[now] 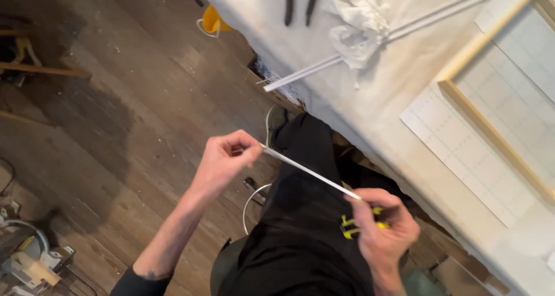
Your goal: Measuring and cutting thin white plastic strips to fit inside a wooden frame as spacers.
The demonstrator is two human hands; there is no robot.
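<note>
The left hand (222,160) is closed in a pinch, thumb and fingers pressed on one end of a thin white strip (309,172). The strip runs straight and taut, slanting down to the right hand (383,229), in front of the person's dark clothing and beside the table edge. The right hand is curled shut around a yellow-and-black handled tool (354,226) that meets the strip's other end; the tool's tip is hidden by the fingers.

On the cloth-covered table (399,93) lie long white strips (404,30), a crumpled white rag (358,21), dark pliers handles (300,4) and a wooden frame (480,119) over a white gridded sheet (457,151).
</note>
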